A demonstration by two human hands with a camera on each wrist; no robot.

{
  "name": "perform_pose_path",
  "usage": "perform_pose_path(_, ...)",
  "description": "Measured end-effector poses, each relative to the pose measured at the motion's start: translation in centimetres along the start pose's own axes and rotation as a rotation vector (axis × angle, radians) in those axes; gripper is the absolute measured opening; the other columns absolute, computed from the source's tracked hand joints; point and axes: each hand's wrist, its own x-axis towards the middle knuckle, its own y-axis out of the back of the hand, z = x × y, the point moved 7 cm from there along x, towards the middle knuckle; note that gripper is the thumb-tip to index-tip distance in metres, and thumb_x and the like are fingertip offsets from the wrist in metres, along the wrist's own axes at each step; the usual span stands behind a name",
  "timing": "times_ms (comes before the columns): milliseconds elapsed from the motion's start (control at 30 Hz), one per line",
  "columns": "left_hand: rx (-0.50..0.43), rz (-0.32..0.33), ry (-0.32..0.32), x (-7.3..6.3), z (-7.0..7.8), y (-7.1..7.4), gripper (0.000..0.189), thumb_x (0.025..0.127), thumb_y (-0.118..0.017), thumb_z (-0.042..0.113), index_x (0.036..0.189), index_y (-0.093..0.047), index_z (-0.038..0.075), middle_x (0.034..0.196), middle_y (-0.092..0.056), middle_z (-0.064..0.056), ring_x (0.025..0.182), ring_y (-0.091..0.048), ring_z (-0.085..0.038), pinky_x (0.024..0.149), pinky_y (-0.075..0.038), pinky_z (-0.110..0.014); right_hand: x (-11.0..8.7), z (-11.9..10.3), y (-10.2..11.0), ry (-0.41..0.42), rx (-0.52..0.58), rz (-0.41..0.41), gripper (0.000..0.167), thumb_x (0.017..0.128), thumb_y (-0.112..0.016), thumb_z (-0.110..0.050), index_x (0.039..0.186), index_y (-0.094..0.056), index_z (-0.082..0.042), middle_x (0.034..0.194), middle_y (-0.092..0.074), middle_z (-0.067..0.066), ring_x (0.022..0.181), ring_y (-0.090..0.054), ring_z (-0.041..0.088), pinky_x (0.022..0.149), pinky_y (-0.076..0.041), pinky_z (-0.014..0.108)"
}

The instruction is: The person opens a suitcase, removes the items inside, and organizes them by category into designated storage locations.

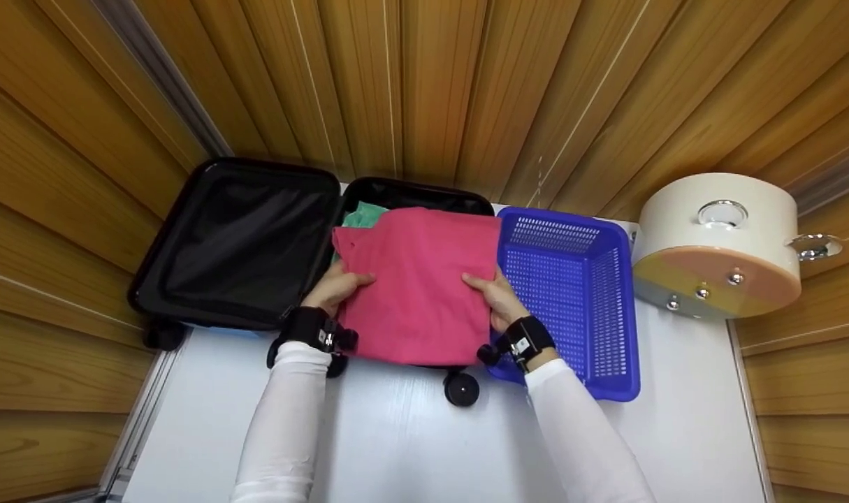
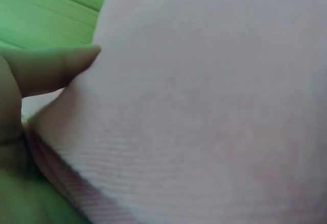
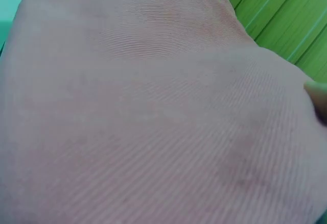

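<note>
"What's on the left?"

"An open black wheeled suitcase (image 1: 249,241); over its right half, the left hand (image 1: 332,286) pinches the left edge of a folded pink ribbed cloth (image 1: 421,286)."

"Heavy, that cloth?"

"Light and soft, I'd guess, likely to sag, so take both side edges. The right hand (image 1: 501,300) pinches the right one, next to the rectangular blue plastic basket (image 1: 632,342)."
</note>
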Motion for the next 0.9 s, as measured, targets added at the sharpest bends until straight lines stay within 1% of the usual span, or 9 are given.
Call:
perform_pose_path(100,-0.090,-0.052,0.010,-0.4,0.3,-0.4,0.052,0.096,-0.065,0.006,0.144,-0.043,0.006,0.118,-0.062,-0.011,0.100,-0.066,-0.023,0.085,-0.055,-0.037,-0.5,-0.5,0.3,-0.016,0.044,-0.004,0.050,0.101,-0.062,-0.001,0.142,-0.040,-0.018,0.107,-0.066,0.009,0.084,-0.073,0.022,0.072,-0.063,0.038)
perform_pose_path(167,-0.120,-0.070,-0.001,-0.7,0.7,-0.6,0.052,0.096,-0.065,0.006,0.143,-0.043,0.008,0.117,-0.062,-0.009,0.099,-0.066,-0.022,0.083,-0.056,-0.036,-0.8,-1.3,0.5,-0.014,0.055,-0.014,0.044,0.101,-0.062,-0.002,0.137,-0.042,-0.018,0.102,-0.067,0.008,0.082,-0.074,0.022,0.069,-0.063,0.039)
perform_pose_path(400,-0.101,-0.086,-0.142,-1.9,3.7,-2.7,0.053,0.095,-0.068,0.006,0.141,-0.042,0.001,0.119,-0.061,-0.013,0.098,-0.066,-0.021,0.082,-0.056,-0.032,-2.8,-5.2,2.2,0.041,0.067,-0.051,0.037,0.102,-0.061,-0.003,0.130,-0.044,-0.020,0.099,-0.070,0.007,0.081,-0.074,0.022,0.069,-0.064,0.039)
perform_pose_path(467,-0.076,-0.074,-0.179,-2.2,4.5,-3.6,0.054,0.095,-0.068,0.005,0.143,-0.043,0.000,0.124,-0.060,-0.015,0.104,-0.064,-0.023,0.087,-0.055,-0.033,-3.4,-6.3,2.9,0.063,0.071,-0.054,0.036,0.102,-0.061,-0.003,0.129,-0.045,-0.022,0.101,-0.070,0.006,0.082,-0.075,0.022,0.070,-0.064,0.039)
perform_pose_path(533,-0.019,-0.049,-0.235,-2.6,5.4,-4.4,0.056,0.095,-0.068,0.004,0.145,-0.043,-0.002,0.133,-0.058,-0.020,0.113,-0.061,-0.026,0.095,-0.052,-0.035,-4.0,-7.1,3.6,0.081,0.069,-0.056,0.037,0.103,-0.060,-0.003,0.130,-0.045,-0.023,0.102,-0.069,0.006,0.083,-0.074,0.021,0.071,-0.064,0.038)
perform_pose_path(633,0.122,0.005,-0.303,-3.3,6.6,-5.5,0.059,0.096,-0.068,0.004,0.149,-0.043,-0.003,0.144,-0.054,-0.024,0.128,-0.054,-0.031,0.109,-0.044,-0.041,-4.7,-7.9,4.6,0.095,0.051,-0.050,0.039,0.103,-0.060,-0.003,0.131,-0.045,-0.025,0.104,-0.069,0.005,0.085,-0.074,0.021,0.072,-0.063,0.038)
perform_pose_path(700,0.197,0.033,-0.332,-3.8,7.1,-6.1,0.059,0.096,-0.068,0.005,0.149,-0.044,-0.004,0.147,-0.052,-0.026,0.134,-0.051,-0.033,0.114,-0.041,-0.044,-5.2,-8.1,5.1,0.093,0.041,-0.047,0.037,0.103,-0.060,-0.004,0.130,-0.044,-0.024,0.104,-0.069,0.005,0.085,-0.074,0.021,0.073,-0.063,0.038)
perform_pose_path(800,0.232,0.040,-0.340,-4.5,7.5,-7.1,0.057,0.096,-0.068,0.008,0.147,-0.047,-0.003,0.145,-0.054,-0.025,0.133,-0.052,-0.035,0.113,-0.042,-0.047,-6.0,-8.4,6.0,0.099,0.040,-0.037,0.035,0.103,-0.060,-0.004,0.128,-0.045,-0.023,0.103,-0.069,0.005,0.085,-0.074,0.021,0.073,-0.063,0.038)
perform_pose_path(900,0.192,0.032,-0.366,-5.2,8.1,-8.4,0.052,0.095,-0.068,0.008,0.143,-0.050,-0.004,0.139,-0.058,-0.024,0.127,-0.056,-0.033,0.109,-0.045,-0.046,-7.0,-9.3,7.0,0.128,0.041,-0.027,0.035,0.103,-0.059,-0.004,0.128,-0.045,-0.023,0.104,-0.069,0.004,0.086,-0.073,0.020,0.074,-0.063,0.037)
